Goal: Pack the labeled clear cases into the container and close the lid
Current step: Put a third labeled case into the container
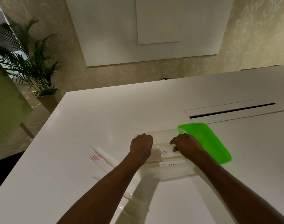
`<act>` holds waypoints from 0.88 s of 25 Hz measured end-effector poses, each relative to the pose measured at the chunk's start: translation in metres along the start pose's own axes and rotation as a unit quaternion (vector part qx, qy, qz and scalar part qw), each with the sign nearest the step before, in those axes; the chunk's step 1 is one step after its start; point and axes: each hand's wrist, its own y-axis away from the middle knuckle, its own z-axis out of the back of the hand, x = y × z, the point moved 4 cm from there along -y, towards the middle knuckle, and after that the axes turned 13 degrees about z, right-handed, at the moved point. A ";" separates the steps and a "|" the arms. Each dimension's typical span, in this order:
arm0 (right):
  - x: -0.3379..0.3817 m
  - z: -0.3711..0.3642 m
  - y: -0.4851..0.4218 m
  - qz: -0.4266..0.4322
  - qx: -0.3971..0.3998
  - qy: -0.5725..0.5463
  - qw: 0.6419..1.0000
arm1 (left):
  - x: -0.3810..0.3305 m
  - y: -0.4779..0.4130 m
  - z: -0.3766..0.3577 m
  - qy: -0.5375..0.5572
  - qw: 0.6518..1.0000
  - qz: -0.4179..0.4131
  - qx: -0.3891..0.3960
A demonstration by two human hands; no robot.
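Note:
A clear container (162, 135) stands on the white table. Inside it sits a clear case labeled TIGER (161, 153), held upright at both ends by my left hand (141, 145) and my right hand (185, 146). A second labeled clear case (168, 165) stands just in front of it in the container, its writing partly hidden. The green lid (206, 143) lies flat to the right of the container. More clear cases lie on the table to the left, one with a red-printed label (100, 161), and another (133, 202) lies between my forearms.
The white table (105, 113) has a long cable slot (231, 110) at the back right. A potted palm (29, 62) stands on the floor beyond the table's left corner. A patterned wall with white panels rises behind.

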 end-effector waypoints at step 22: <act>0.021 0.026 0.020 0.016 -0.138 -0.173 0.975 | 0.038 0.033 0.001 0.171 0.979 -0.024 -0.108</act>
